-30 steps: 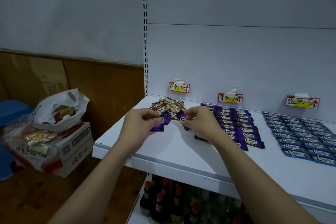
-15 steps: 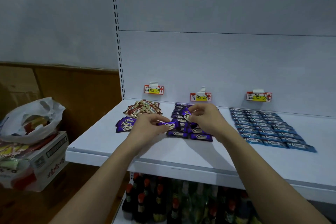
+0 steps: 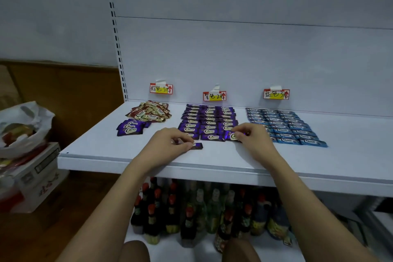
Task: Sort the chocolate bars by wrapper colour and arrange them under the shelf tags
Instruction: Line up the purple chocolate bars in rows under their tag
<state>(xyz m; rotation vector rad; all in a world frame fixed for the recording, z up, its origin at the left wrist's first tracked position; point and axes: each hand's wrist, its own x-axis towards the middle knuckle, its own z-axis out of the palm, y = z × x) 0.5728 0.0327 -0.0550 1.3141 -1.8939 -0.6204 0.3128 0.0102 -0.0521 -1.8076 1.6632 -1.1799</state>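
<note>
On the white shelf (image 3: 212, 161), three tags hang on the back panel: a left tag (image 3: 161, 88), a middle tag (image 3: 214, 96), a right tag (image 3: 276, 94). Purple bars (image 3: 209, 122) lie in rows under the middle tag, blue bars (image 3: 285, 125) in rows under the right tag. A loose heap of brown-gold bars (image 3: 150, 111) sits under the left tag, with a small pile of purple bars (image 3: 130, 128) in front of it. My left hand (image 3: 168, 144) pinches a purple bar (image 3: 196, 146) on the shelf. My right hand (image 3: 253, 134) pinches another purple bar (image 3: 232, 135) at the front of the rows.
Several bottles (image 3: 191, 215) stand on the lower shelf. To the left on the floor is a cardboard box (image 3: 36, 178) with a white plastic bag (image 3: 23, 127) of goods on it. A perforated upright (image 3: 116, 34) marks the shelf's left side.
The view shifted left to centre on the rows. Both hands carried purple bars from the left pile across to the front of the purple rows and lowered them to the shelf.
</note>
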